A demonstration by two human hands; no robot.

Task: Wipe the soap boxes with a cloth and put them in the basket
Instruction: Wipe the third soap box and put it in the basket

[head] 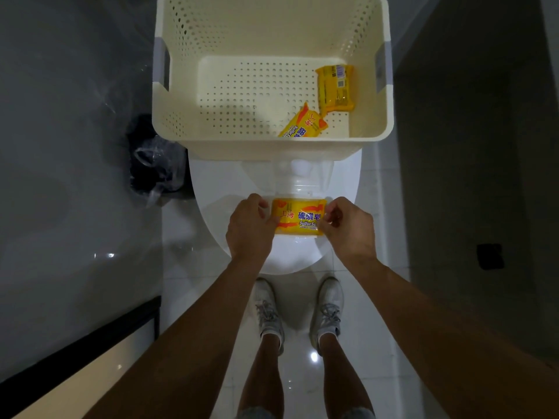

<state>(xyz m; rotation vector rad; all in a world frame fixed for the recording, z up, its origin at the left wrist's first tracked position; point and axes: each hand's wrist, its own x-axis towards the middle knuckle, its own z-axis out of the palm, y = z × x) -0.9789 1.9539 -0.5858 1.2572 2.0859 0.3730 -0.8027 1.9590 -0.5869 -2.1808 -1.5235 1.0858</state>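
1. Both hands hold one yellow soap pack (299,217) between them, label up. The left hand (249,226) has its fingers curled round the pack's left end, and the right hand (348,226) pinches the right end, fingers bent.
2. Under the hands is a white toilet lid (211,219). Whether the pack rests on it or is held just above it cannot be told.
3. No cloth can be made out for certain. Something thin and white or clear shows at the pack's far edge and by the right fingers; it may be a wipe or the wrapper's own seal.
4. Beyond the hands, well apart from them, stands a cream perforated basket (272,146).
5. Two more yellow packs lie inside it, toward the right-hand side: one flat (335,87) by the right wall, one tilted (304,124) against the near wall.
6. Judged step: with two packs already in, this third one seems to be at its wiping, or about to go in.
7. The next move probably calls for lifting the pack forward over the near rim and letting go above the bare floor of the basket, left of the other two.
8. Left of the left hand, a dark bag (157,161) sits on the floor.
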